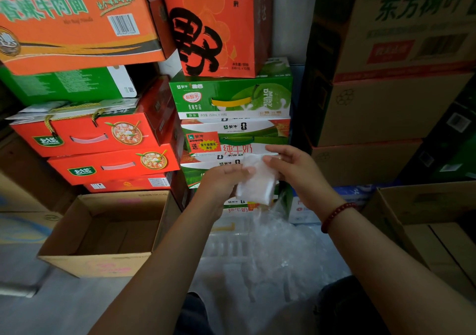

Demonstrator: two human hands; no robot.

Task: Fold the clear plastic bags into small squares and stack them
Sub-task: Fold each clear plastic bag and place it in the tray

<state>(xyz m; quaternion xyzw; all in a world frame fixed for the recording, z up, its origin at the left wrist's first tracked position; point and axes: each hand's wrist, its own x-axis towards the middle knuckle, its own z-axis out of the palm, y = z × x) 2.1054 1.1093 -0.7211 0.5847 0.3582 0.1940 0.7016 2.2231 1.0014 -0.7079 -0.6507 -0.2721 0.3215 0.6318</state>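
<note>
Both hands' [224, 180] [291, 164] grip on cloudy, half-folded plastic bag [257, 182].

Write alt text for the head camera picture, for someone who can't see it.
Two hands hold a partly folded clear plastic bag in the air, the left hand gripping its left edge and the right hand pinching its top. Below lies a loose pile of clear plastic bags, with an open cardboard box to the left and stacked drink cartons behind.
</note>
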